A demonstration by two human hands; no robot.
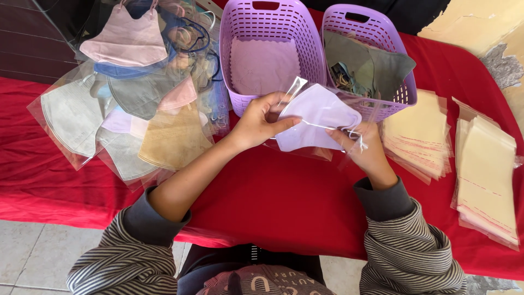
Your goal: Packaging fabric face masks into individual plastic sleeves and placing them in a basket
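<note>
My left hand (261,121) pinches a pale lilac folded face mask (318,116) and the edge of a clear plastic sleeve (297,87) around it, held above the red tablecloth (284,191). On the other side, my right hand (364,146) grips the same mask by its white ear loop and the sleeve's right side. Both hands hover just in front of two purple baskets.
The left purple basket (234,33) holds a lilac piece; the right purple basket (401,43) holds grey-green masks. A heap of bagged masks in several colours (136,98) lies at left. Two stacks of clear empty sleeves (420,134) (488,180) lie at right.
</note>
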